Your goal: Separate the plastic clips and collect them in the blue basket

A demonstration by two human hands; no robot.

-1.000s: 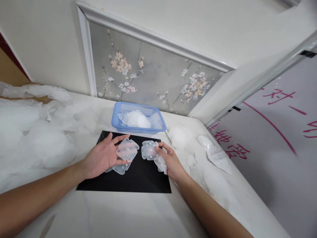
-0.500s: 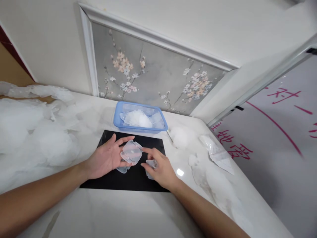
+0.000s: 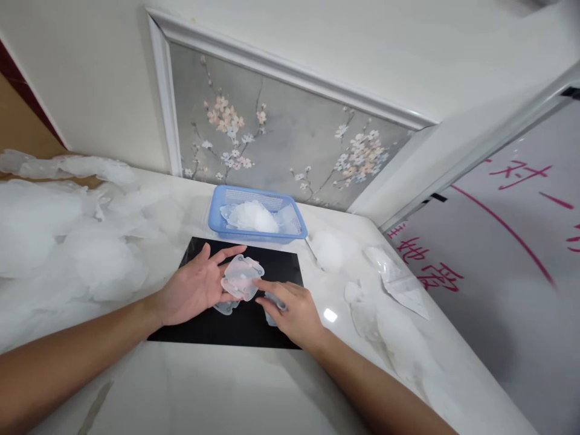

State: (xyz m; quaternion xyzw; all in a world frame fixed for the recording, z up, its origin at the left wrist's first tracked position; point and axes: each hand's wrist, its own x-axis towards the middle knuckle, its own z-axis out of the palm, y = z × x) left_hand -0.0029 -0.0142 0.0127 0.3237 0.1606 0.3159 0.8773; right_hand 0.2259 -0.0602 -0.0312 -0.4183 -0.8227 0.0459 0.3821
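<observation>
My left hand (image 3: 194,287) lies palm up over a black mat (image 3: 235,326), its fingers cradling a small stack of translucent plastic pieces (image 3: 241,277). Another such piece (image 3: 225,308) peeks out beneath that hand. My right hand (image 3: 290,311) is beside it, forefinger stretched onto the edge of the stack while the other fingers curl over a further clear piece (image 3: 274,300) pressed under the palm. The two hands almost touch above the mat's middle.
A blue basket (image 3: 296,232) with clear plastic pieces stands behind the mat. Heaps of white translucent material (image 3: 67,241) cover the left of the white table. Plastic bags (image 3: 394,278) lie at the right beside a whiteboard with red writing (image 3: 507,241).
My right hand has moved left from the mat's right side to the stack in my left hand. The piece it held up is now low under its fingers.
</observation>
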